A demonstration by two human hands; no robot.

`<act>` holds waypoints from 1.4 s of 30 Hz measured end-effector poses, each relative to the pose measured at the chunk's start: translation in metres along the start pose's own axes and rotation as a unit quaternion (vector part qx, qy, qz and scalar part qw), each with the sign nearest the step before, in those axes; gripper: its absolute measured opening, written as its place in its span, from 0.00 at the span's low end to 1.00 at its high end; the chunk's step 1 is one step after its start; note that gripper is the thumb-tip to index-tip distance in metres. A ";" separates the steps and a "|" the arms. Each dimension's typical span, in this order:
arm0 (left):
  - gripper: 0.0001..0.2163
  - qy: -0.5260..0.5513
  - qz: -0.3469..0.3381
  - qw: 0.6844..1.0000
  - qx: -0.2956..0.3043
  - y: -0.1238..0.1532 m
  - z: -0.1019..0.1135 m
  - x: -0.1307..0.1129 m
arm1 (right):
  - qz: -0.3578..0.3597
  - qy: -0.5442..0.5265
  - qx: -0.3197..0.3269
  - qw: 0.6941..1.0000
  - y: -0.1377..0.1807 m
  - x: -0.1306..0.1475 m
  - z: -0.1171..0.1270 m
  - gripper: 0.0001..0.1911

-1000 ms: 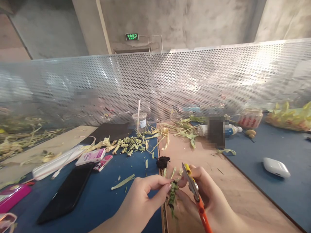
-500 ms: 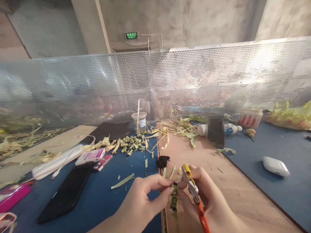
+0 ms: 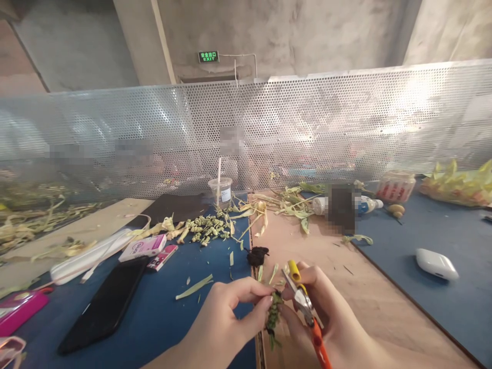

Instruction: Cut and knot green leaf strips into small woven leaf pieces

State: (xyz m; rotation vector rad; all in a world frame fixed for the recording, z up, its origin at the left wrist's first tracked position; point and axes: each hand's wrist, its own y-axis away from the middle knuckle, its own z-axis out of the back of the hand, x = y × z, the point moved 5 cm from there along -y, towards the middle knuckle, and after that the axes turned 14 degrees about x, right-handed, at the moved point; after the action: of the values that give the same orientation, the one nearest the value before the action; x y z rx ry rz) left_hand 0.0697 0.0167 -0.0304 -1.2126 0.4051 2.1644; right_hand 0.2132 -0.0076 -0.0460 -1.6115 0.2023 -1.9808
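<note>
My left hand (image 3: pixel 226 318) pinches the top of a small green woven leaf piece (image 3: pixel 273 316) between thumb and forefinger, low in the middle of the view. My right hand (image 3: pixel 326 318) grips orange-and-yellow-handled scissors (image 3: pixel 305 307), and its fingers also touch the leaf piece from the right. The scissor blades point up and left, just above the leaf piece. A small black object (image 3: pixel 257 255) lies on the table just beyond both hands.
A black phone (image 3: pixel 105 305), pink boxes (image 3: pixel 144 247) and a white case (image 3: pixel 92 254) lie left on the blue mat. A pile of woven leaf pieces (image 3: pixel 205 228), a plastic cup (image 3: pixel 221 190), a bottle (image 3: pixel 365 205) and white earbuds case (image 3: pixel 436 264) stand beyond. A perforated metal screen (image 3: pixel 307 128) backs the table.
The scissors have tilted slightly and shifted a little left toward the leaf piece. Both hands stay in nearly the same place, turning the leaf piece slightly.
</note>
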 end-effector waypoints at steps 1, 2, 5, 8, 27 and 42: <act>0.08 -0.006 -0.004 1.000 0.000 0.000 0.000 -0.001 | -0.002 0.000 -0.004 1.000 0.001 0.000 0.000 0.13; 0.08 -0.013 -0.008 1.000 -0.001 0.000 0.000 -0.001 | -0.008 0.000 -0.009 1.000 0.001 0.000 0.000 0.14; 0.09 -0.031 -0.016 0.999 0.001 -0.001 0.000 -0.002 | -0.028 -0.001 -0.015 1.000 0.003 0.000 -0.001 0.12; 0.09 -0.021 -0.027 0.999 -0.001 -0.001 -0.001 0.000 | -0.036 -0.014 -0.011 0.999 0.003 0.002 -0.003 0.13; 0.04 0.028 -0.020 0.999 -0.028 0.001 0.001 0.005 | -0.024 -0.021 0.047 0.998 0.000 -0.001 0.003 0.11; 0.05 -0.051 -0.082 0.995 -0.032 0.001 -0.003 -0.003 | -0.030 -0.001 0.086 0.996 -0.002 -0.001 -0.001 0.12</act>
State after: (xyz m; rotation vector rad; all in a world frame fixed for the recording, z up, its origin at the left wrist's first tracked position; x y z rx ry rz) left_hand 0.0719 0.0132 -0.0289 -1.1215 0.1876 2.1007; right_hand 0.2121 -0.0060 -0.0465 -1.5246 -0.0182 -1.9824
